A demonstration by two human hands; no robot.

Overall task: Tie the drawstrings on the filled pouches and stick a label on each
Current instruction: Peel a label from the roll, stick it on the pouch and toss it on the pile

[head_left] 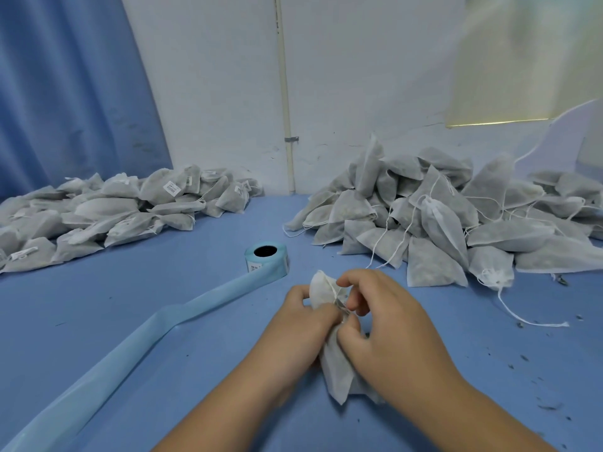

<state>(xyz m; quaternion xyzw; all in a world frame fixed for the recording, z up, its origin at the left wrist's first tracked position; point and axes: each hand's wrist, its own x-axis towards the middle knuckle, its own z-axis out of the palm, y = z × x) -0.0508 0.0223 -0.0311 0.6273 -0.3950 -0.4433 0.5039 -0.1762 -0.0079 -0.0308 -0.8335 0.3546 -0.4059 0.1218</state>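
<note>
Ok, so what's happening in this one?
A person is tying a white pouch at the blue table: the left hand grips its neck while the right hand pinches the drawstring. The label roll stands beyond the hands, its backing strip trailing left. Labelled pouches lie in the left pile; the right pile shows loose strings.

Pouch (333, 373): white nonwoven, filled, tilted upright, neck gathered, held low over counter (202, 308) between left hand (303, 324) and right hand (388, 324).

Drawstring (333, 287): thin white cord at neck, pinched by right fingers (347, 282).

Label roll (267, 258): pale blue, standing on end, core up, mid-counter.

Backing strip (130, 340): runs from roll toward near left.

Right pile (456, 223): grey-white pouches, strings loose.

Left pile (114, 213): pouches bearing white labels.
</note>
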